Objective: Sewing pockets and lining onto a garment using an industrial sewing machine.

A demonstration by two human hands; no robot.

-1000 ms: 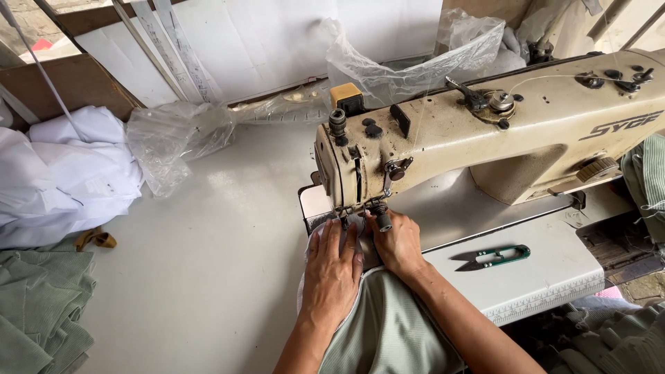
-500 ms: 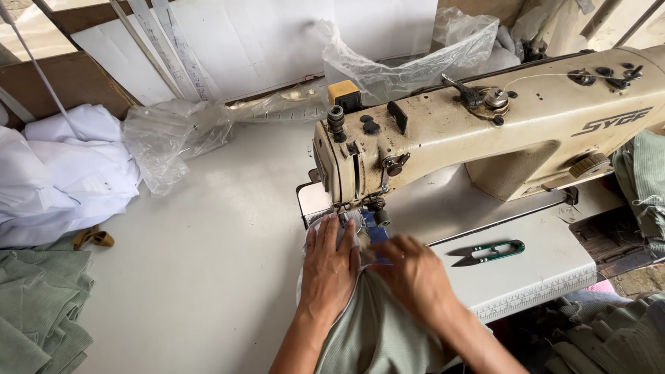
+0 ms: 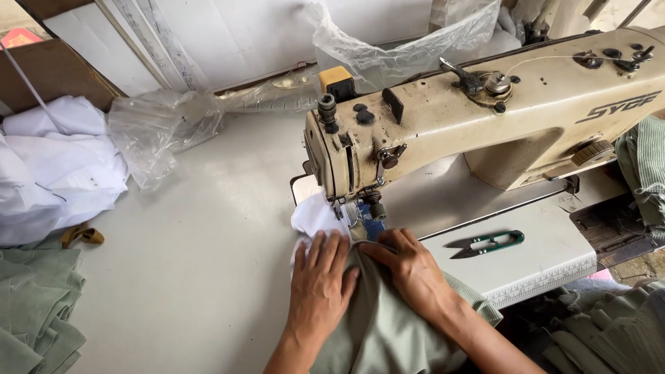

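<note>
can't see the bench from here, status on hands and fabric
Left hand, right hand flat on green fabric at presser foot. White piece underneath. Thread snips clear, to the right.

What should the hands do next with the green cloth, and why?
Probably slide the green cloth gently forward under the needle. Both the left hand and right hand lie flat on it, right at the sewing machine.

Soft, even daylight fills the scene — bright, with no hard glare. The white table (image 3: 194, 277) reads slightly washed out. Faint shadows sit under the sewing machine (image 3: 485, 118) and beside the hands. The plastic sheet (image 3: 159, 131) far left shows mild sheen. Focus is sharp centrally — edges bend slightly from the wide lens.
</note>
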